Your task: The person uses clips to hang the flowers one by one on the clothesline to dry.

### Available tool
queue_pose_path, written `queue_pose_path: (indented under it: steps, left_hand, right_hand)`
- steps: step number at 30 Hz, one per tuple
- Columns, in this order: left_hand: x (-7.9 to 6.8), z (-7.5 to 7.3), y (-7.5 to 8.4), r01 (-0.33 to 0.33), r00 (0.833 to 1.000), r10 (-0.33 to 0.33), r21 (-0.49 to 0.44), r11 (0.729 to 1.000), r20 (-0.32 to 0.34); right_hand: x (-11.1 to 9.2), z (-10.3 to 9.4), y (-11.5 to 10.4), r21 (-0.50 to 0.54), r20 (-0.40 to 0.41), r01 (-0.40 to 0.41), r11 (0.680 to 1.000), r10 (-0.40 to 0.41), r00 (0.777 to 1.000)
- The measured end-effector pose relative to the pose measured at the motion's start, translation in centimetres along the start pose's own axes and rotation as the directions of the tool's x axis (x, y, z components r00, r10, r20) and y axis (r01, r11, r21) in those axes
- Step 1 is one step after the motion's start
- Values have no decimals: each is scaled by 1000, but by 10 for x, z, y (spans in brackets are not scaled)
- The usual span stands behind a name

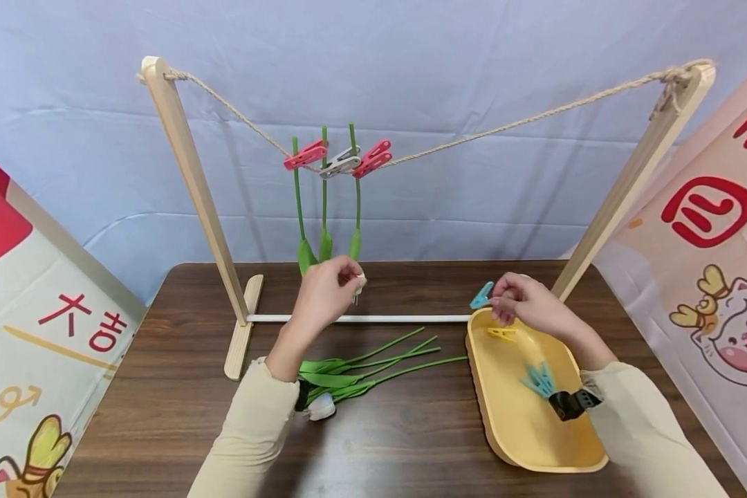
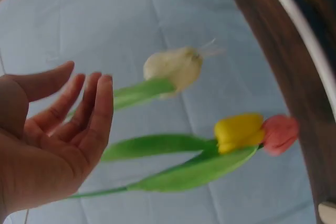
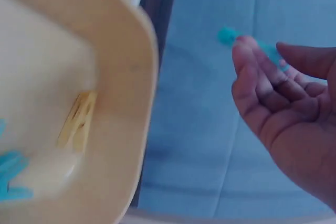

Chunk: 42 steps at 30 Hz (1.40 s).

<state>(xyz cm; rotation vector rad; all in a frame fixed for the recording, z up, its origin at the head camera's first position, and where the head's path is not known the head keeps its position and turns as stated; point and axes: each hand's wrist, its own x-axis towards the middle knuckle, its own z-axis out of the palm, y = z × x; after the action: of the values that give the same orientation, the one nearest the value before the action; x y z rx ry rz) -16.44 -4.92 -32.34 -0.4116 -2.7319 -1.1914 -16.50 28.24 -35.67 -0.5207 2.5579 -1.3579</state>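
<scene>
Three artificial tulips hang upside down from a rope [image 1: 504, 131], their stems clipped by two pink clothespins [image 1: 372, 159] and a grey clothespin [image 1: 340, 164]. My left hand [image 1: 331, 290] is in front of their lower ends, thumb and fingers apart in the left wrist view. Past its fingertips show a white tulip [image 2: 173, 69], a yellow tulip [image 2: 239, 132] and a pink tulip [image 2: 281, 135]. My right hand [image 1: 529, 301] pinches a blue clothespin [image 1: 482, 295] above the far end of the yellow tray [image 1: 494, 443]; its fingers partly hide the pin in the right wrist view.
Wooden posts [image 1: 189, 180] hold the rope, with a white rod [image 1: 411, 319] low between them. More tulips [image 1: 348, 373] lie on the table beneath my left forearm. Inside the tray are a yellow clothespin [image 3: 79, 121] and several blue clothespins [image 1: 539, 379].
</scene>
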Motion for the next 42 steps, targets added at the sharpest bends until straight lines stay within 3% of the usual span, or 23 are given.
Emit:
queue_pose_path:
  steps: [4, 10, 13, 17, 21, 25, 29, 36, 42]
  left_hand:
    - [-5, 19, 0, -71, 990, 66, 33, 997, 124]
    - [-14, 48, 5, -128, 956, 110, 47, 991, 273]
    - [-17, 58, 7, -152, 947, 132, 45, 987, 292]
    - [-20, 65, 6, -178, 949, 162, 36, 983, 271]
    - [-22, 64, 4, -186, 950, 170, 41, 982, 261]
    - [-23, 60, 3, -191, 949, 171, 53, 980, 266]
    - [-24, 59, 5, -186, 948, 164, 56, 981, 274]
    - [-28, 66, 5, -176, 949, 150, 70, 982, 278]
    - [-36, 82, -11, -112, 945, 45, 191, 975, 324]
  right_hand:
    - [8, 15, -15, 166, 89, 51, 985, -66, 994]
    - [22, 45, -30, 275, 193, 81, 958, -138, 971]
    - [26, 57, -36, 303, 220, 105, 947, -176, 959]
    - [26, 66, -42, 312, 235, 120, 942, -199, 951]
    - [26, 67, -42, 249, 216, 125, 960, -181, 959]
    - [25, 65, -40, 99, 194, 133, 986, -151, 969]
    - [23, 63, -38, -11, 183, 164, 986, -159, 970]
    - [19, 63, -32, -55, 115, 179, 982, -172, 978]
    - [10, 54, -18, -86, 17, 152, 985, -151, 988]
